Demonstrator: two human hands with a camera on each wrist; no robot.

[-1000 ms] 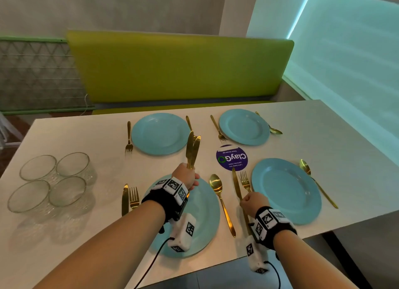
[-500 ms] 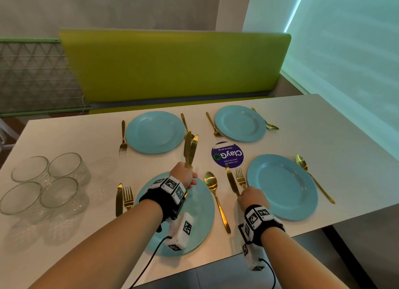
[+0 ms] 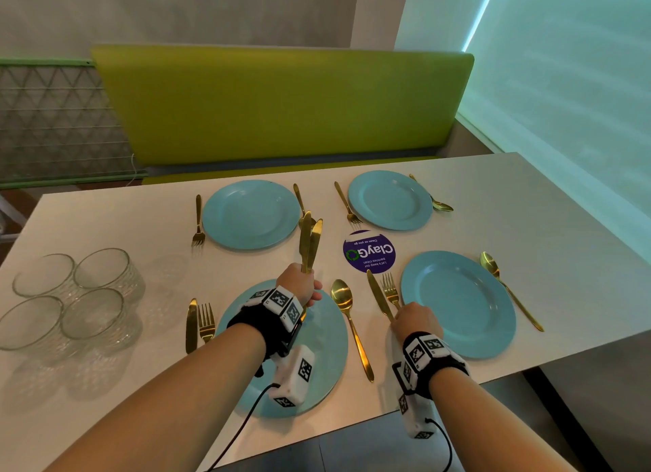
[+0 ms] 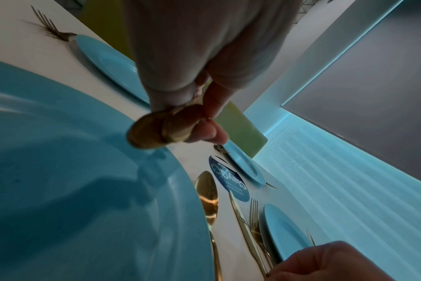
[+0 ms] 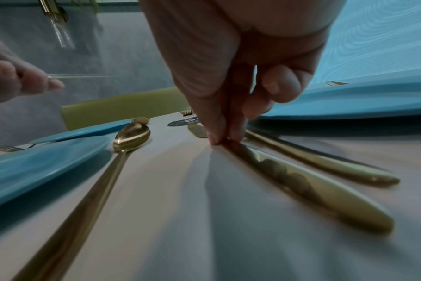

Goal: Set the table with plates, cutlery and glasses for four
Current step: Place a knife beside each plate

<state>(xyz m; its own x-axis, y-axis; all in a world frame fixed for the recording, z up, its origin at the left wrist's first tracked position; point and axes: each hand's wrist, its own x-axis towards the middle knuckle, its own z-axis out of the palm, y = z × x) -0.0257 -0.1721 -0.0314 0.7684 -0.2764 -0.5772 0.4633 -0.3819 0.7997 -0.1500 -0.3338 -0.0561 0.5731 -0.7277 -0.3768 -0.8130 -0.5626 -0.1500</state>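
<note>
"ClayGo" on purple table sticker (image 3: pixel 369 252)

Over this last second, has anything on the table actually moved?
Hardly. The right hand still pinches the knife lying beside the near right plate, nudging it only slightly. The left hand keeps holding two knives upright. Plates, other cutlery and the four glasses stayed put.

Pale rectangular table (image 3: pixel 528 204), a round purple sticker (image 3: pixel 369 251) at its middle. Behind it, a lime-green padded bench back (image 3: pixel 281 105) against a grey wall (image 3: pixel 176 10); metal lattice panel (image 3: pixel 53 119) to the left. Right side: a blind (image 3: pixel 563 66) glowing teal.
</note>
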